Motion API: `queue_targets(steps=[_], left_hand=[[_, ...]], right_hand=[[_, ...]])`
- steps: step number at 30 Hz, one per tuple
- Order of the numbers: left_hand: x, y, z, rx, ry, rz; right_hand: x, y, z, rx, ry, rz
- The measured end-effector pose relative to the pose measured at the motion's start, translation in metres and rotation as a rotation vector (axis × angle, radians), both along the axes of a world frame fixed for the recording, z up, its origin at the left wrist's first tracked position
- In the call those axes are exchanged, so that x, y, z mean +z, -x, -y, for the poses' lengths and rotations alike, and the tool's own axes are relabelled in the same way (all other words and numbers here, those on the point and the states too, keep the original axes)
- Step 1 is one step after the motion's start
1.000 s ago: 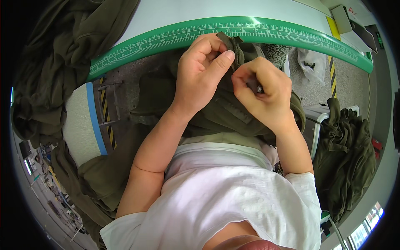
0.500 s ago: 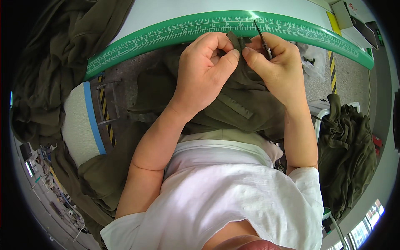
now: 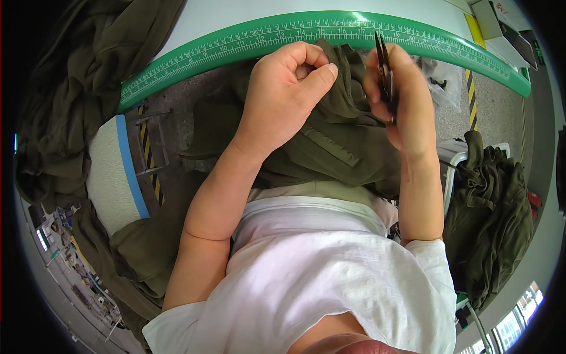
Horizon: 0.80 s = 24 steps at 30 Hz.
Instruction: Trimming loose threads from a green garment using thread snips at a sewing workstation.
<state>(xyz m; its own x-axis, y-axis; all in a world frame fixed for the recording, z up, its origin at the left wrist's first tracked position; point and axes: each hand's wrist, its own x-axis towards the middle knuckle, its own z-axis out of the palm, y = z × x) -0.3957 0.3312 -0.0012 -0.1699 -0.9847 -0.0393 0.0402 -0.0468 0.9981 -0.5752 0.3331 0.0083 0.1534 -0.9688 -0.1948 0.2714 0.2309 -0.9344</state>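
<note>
An olive-green garment (image 3: 327, 150) hangs from the table's near edge over my lap. My left hand (image 3: 292, 88) is closed, pinching a folded edge of it between thumb and fingers. Just to the right, my right hand (image 3: 407, 97) grips a small pair of dark thread snips (image 3: 385, 74), blades pointing away from me. That hand is apart from the pinched edge, and its fingers are partly hidden behind the snips and slightly blurred. A strip with a shiny stitched band lies on the cloth below my hands.
A green edge strip with ruler markings (image 3: 259, 36) borders the white table (image 3: 247, 10). More olive garments (image 3: 112, 53) are heaped at left, and another pile (image 3: 489, 218) sits at right on a white-framed rack. A pale, blue-edged board (image 3: 112, 174) stands at left.
My right hand has let go of the cloth edge and moved slightly right, turning the snips upright in its grip. My left hand still pinches the cloth, nearly in place.
</note>
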Motion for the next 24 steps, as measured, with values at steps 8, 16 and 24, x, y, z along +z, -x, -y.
queue_targets(steps=[8, 16, 24], left_hand=[[0.002, 0.001, 0.000, -0.010, 0.034, 0.094], [0.003, 0.001, -0.003, -0.004, 0.095, 0.142], [0.002, 0.000, -0.004, -0.024, 0.106, 0.183]], right_hand=[[0.017, -0.013, -0.041, 0.131, -0.245, 0.367], [0.015, -0.004, -0.036, 0.205, -0.399, 0.396], [0.016, -0.002, -0.032, 0.228, -0.472, 0.391]])
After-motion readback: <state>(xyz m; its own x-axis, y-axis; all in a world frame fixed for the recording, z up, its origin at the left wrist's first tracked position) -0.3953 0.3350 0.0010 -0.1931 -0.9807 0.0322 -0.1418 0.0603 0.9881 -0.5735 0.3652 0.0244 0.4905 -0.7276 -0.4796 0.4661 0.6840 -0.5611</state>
